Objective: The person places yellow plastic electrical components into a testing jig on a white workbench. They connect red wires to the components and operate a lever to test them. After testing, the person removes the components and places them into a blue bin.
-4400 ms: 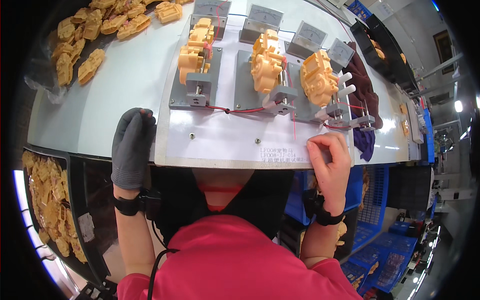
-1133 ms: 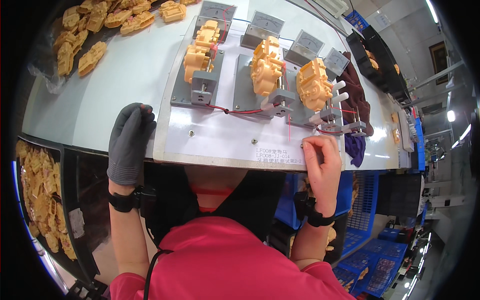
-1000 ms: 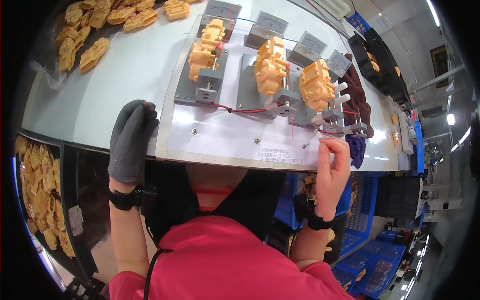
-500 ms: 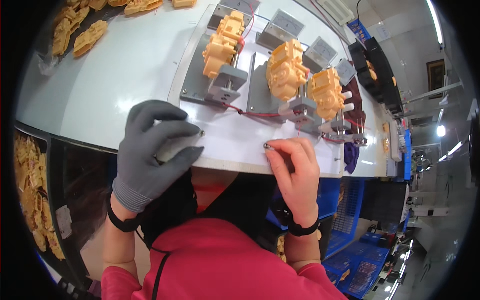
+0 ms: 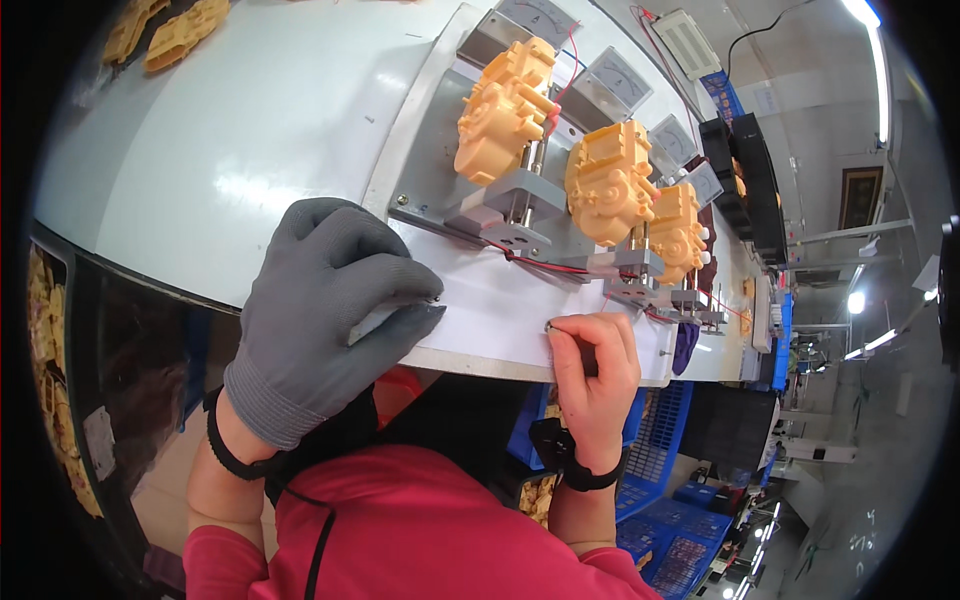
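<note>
My left hand point(image 5: 325, 315), in a grey knit glove, is at the near edge of the white worktable point(image 5: 250, 190). Its thumb and forefinger are closed on a small shiny metal piece point(image 5: 437, 299), too small to name. To the right, my bare right hand point(image 5: 597, 375) pinches another tiny metal piece point(image 5: 550, 327) between thumb and fingertip, mostly hidden. Just beyond both hands, several tan plastic housings point(image 5: 500, 125) are mounted upright on grey metal fixtures point(image 5: 510, 210). Red and black wires point(image 5: 545, 265) run along the fixtures' near side.
Grey analog meters point(image 5: 612, 80) stand behind the fixtures. More tan parts point(image 5: 185, 35) lie at the far left. A small screw point(image 5: 665, 352) is near the table's right front corner, beside a purple cloth point(image 5: 686, 348). Blue crates point(image 5: 660, 420) are below at right.
My left thumb and forefinger have come together on the small metal piece near their tips. My right hand keeps its pinch. The whole view has shifted, with the fixtures now farther right and lower.
</note>
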The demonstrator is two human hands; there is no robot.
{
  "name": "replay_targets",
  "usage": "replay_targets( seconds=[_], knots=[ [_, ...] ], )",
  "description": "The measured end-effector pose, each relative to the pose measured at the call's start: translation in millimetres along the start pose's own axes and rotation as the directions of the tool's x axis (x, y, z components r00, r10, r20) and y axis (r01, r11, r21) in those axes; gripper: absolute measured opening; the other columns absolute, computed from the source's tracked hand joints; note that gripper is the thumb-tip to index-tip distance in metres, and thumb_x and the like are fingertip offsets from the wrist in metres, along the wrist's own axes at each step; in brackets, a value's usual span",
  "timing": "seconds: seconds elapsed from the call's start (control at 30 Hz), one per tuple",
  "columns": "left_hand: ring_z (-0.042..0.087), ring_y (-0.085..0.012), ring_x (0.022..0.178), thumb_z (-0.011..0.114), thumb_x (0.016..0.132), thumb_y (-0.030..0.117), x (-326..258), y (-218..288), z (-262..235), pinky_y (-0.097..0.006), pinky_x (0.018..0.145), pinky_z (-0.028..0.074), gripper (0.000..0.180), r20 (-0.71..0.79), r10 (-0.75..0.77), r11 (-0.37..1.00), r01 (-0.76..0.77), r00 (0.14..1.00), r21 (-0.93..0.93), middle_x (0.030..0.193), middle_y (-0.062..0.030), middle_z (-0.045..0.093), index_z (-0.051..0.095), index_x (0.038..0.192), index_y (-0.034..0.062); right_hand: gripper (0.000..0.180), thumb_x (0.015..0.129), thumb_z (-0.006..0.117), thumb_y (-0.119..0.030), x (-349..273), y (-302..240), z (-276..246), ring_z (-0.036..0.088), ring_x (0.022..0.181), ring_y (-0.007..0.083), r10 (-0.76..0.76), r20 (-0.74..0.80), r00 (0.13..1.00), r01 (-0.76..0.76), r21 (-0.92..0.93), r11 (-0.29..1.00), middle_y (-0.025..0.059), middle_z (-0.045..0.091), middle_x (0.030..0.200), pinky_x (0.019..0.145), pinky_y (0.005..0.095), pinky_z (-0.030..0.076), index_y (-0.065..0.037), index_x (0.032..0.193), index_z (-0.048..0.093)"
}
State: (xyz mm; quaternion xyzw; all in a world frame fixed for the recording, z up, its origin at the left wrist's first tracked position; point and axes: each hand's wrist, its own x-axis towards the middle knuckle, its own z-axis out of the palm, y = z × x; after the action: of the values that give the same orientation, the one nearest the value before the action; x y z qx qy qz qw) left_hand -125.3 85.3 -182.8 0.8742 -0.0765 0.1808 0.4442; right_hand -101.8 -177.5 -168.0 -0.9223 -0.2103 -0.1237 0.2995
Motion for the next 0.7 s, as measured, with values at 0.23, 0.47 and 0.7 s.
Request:
replay_targets(
  seconds=[0.23,0.47,0.7],
  knots=[
    [0.054,-0.0277,0.102,0.080,0.073,0.011,-1.0,-0.3,1.4,-0.038,0.084,0.049,0.017,-0.020,0.005,1.000,-0.005,1.000,0.017,0.093,-0.0038,0.060,0.073,0.088,0.0143,0.015,0.082,0.076,-0.001,-0.3,0.3,1.9,0.056,0.079,0.0238,-0.011,-0.014,1.000,0.011,-0.005,1.000,0.0080,0.060,0.088,0.068,0.0329,0.046,-0.004,0.095,0.068],
    [0.055,-0.0277,0.102,0.080,0.073,0.011,-1.7,0.0,1.9,-0.038,0.084,0.049,0.017,-0.025,0.003,1.000,-0.002,1.000,0.029,0.094,-0.0043,0.060,0.073,0.088,0.0142,0.013,0.084,0.074,0.000,1.2,-3.1,3.5,0.056,0.079,0.0241,0.010,-0.024,1.000,-0.010,0.012,1.000,0.0085,0.060,0.087,0.069,0.0332,0.046,-0.003,0.094,0.067],
    [0.055,-0.0271,0.099,0.080,0.074,0.013,-1.6,1.0,4.4,-0.038,0.084,0.049,0.016,-0.052,0.007,0.999,-0.004,0.999,0.043,0.092,-0.0032,0.060,0.073,0.088,0.0143,0.010,0.086,0.072,0.000,2.7,-3.7,5.1,0.056,0.079,0.0242,0.019,-0.027,0.999,-0.019,0.007,1.000,0.0089,0.060,0.087,0.071,0.0329,0.047,-0.002,0.094,0.066]
  ],
)
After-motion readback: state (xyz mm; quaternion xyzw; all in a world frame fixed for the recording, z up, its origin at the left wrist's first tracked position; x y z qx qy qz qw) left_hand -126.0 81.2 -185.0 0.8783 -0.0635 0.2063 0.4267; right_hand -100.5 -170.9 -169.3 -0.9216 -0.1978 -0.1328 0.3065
